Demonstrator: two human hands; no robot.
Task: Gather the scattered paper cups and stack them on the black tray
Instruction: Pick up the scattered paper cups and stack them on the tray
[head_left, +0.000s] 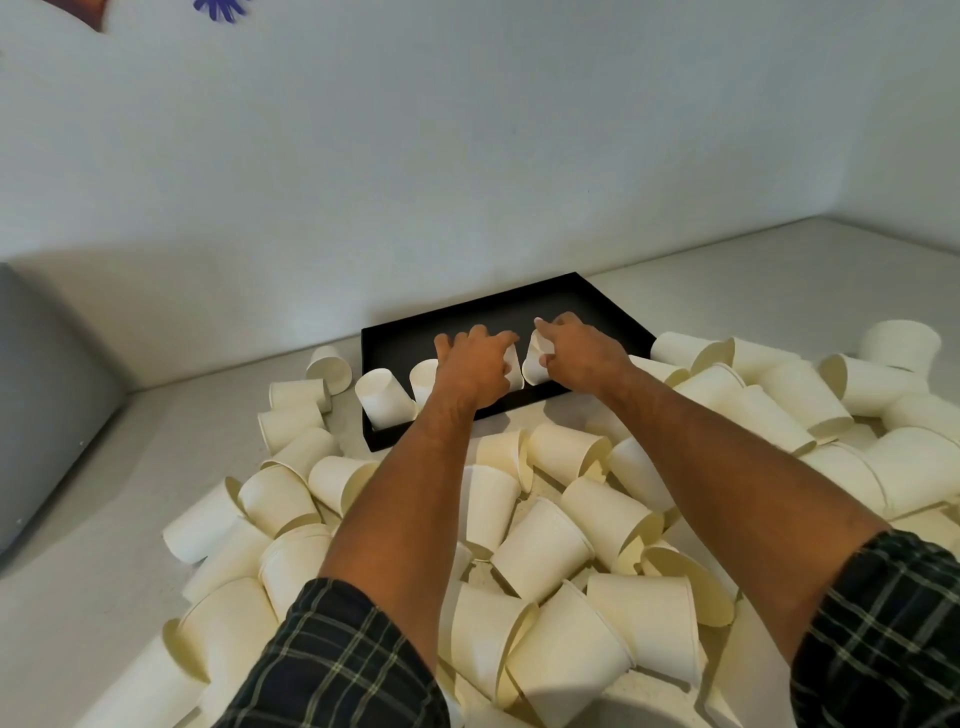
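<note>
A black tray (519, 306) lies on the pale counter by the wall. Over its front part my left hand (472, 364) grips a white paper cup (514, 369) from above. Right beside it my right hand (582, 353) holds another paper cup (535, 358), with the forefinger stretched out over it. The two cups nearly touch. At the tray's left end two cups (384, 397) stand upside down, and my left wrist partly hides the second (423, 379). Several loose paper cups (545, 545) lie heaped on the counter in front of the tray and under my forearms.
The heap of cups spreads to the right (831, 384) and left (291, 415) of the tray. A grey object (47, 395) stands at the left edge. The wall runs close behind the tray. Bare counter (779, 280) shows at the back right.
</note>
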